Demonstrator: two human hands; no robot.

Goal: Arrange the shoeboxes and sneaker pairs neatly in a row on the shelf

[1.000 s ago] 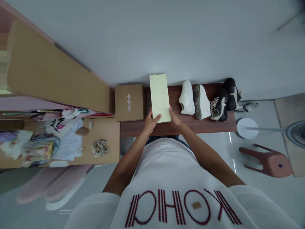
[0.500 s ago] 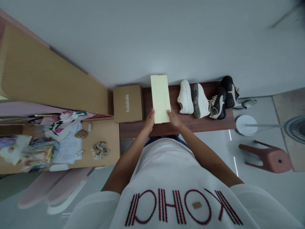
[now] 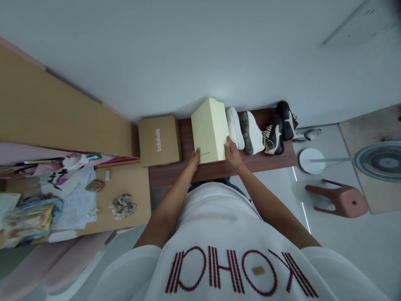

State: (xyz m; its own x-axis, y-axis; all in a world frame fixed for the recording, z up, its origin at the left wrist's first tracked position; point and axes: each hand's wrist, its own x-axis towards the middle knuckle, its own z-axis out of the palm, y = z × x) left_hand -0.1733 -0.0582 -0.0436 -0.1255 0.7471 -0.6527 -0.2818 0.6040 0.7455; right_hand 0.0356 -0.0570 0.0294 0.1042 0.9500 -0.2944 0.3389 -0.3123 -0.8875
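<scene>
Yellow box (image 3: pixel 207 130) newly turned (two faces showing), between hands (image 3: pixel 194 160) (image 3: pixel 233 154).

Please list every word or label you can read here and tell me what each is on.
"balabala": brown box.
Apparently "KOHA", upside down, last letter stylised: white shirt.
Too small or blurred to read: print on the pale yellow box and papers.

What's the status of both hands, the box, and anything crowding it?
Left grip and right grip on pale yellow box, opposite sides. Two box faces showing. White shoe close on the right, contact unclear.
</scene>
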